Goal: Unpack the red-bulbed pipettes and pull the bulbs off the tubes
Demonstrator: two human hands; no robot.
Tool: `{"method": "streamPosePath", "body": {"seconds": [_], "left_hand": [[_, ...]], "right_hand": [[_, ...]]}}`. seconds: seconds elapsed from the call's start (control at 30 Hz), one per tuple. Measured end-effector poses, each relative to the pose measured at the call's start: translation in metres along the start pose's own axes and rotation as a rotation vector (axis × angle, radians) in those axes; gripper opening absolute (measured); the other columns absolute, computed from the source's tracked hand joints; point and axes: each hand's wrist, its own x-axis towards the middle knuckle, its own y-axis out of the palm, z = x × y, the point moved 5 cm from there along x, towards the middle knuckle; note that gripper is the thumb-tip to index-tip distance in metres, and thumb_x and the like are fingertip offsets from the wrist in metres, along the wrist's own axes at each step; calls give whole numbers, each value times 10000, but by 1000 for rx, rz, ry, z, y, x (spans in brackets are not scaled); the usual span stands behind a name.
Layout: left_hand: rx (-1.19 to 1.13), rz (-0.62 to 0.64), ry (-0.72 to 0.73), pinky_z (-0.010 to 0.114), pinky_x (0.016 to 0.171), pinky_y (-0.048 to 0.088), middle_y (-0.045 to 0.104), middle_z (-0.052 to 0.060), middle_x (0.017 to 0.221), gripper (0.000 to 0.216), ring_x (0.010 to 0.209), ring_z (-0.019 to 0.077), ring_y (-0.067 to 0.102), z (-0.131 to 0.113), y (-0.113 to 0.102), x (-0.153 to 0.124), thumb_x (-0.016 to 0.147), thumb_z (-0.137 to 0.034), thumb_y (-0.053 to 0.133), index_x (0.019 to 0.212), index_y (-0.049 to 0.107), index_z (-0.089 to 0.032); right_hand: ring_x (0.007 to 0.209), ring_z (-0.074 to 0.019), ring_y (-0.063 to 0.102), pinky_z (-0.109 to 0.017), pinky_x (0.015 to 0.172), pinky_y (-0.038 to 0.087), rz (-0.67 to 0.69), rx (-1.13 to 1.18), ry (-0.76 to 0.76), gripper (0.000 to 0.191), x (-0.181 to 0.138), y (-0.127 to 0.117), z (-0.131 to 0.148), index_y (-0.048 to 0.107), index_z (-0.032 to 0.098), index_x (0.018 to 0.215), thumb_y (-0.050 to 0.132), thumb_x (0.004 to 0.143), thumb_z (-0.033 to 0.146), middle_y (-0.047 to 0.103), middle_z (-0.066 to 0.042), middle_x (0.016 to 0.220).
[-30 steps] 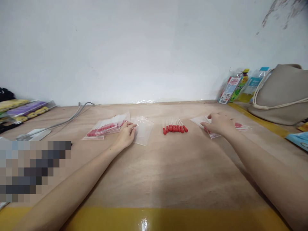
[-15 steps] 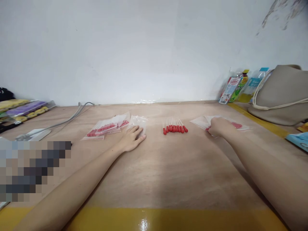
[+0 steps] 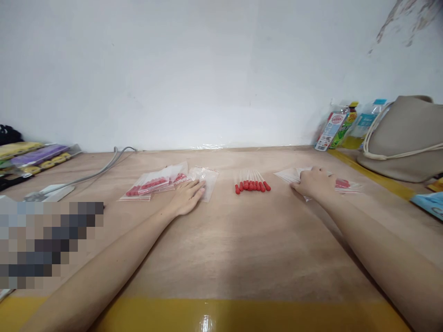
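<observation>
My left hand lies flat with fingers stretched, its fingertips at the edge of clear zip bags. Just left of it, several zip bags holding red-bulbed droppers overlap in a fanned pile. Between my hands, a row of droppers rests loose, red bulbs toward me and thin clear stems pointing away. On the right, my right hand spreads over another pile of bagged droppers, thumb out to the left. It covers much of that pile, and its fingertips are partly hidden.
A grey cable runs to a white block at left, near yellow and purple packets. Bottles, a carton and a beige bag stand at back right. Yellow tape edges the table; a wall rises behind.
My right hand has gone from curled fingers to a more spread pose over the right pile. My left hand has shifted slightly left, uncovering more of the clear bags. The loose droppers stay put.
</observation>
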Motion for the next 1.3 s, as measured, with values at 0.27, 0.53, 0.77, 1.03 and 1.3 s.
{"method": "streamPosePath", "body": {"seconds": [0.27,0.53,0.77,1.03,1.3], "left_hand": [[47,-10,0,421,1057,210,372,83,1371,528,1287,232,285,18,6,11,876,-484,256,1263,441,-176],[46,-23,6,422,1040,225,392,86,1357,525,1266,241,319,8,0,6,869,-495,272,1252,437,-175],[75,-110,-200,483,990,256,395,140,1335,492,1255,303,299,20,0,7,836,-477,346,1168,475,-137],[112,-353,-20,410,908,337,593,76,1047,314,1045,253,476,0,-14,-4,844,-378,390,988,595,-188],[106,-468,67,409,878,338,605,67,991,247,1000,247,496,-4,-16,-7,825,-347,451,923,617,-192]], "right_hand": [[1060,-402,447,-579,786,351,77,149,106,523,-1,9,-2,440,118,1168,420,761,445,463,-209,1174],[957,-349,542,-480,736,415,36,87,8,354,-5,1,7,544,99,1052,434,753,253,563,-215,1039],[922,-313,571,-405,728,430,26,39,-37,320,2,0,3,623,101,952,432,796,304,609,-190,960],[1004,-365,506,-524,760,370,6,103,152,337,11,6,-20,588,103,1027,464,786,303,563,-205,1065],[827,-325,541,-485,727,329,-403,-18,40,256,-3,-19,-9,586,35,871,359,778,108,594,-221,852]]}}
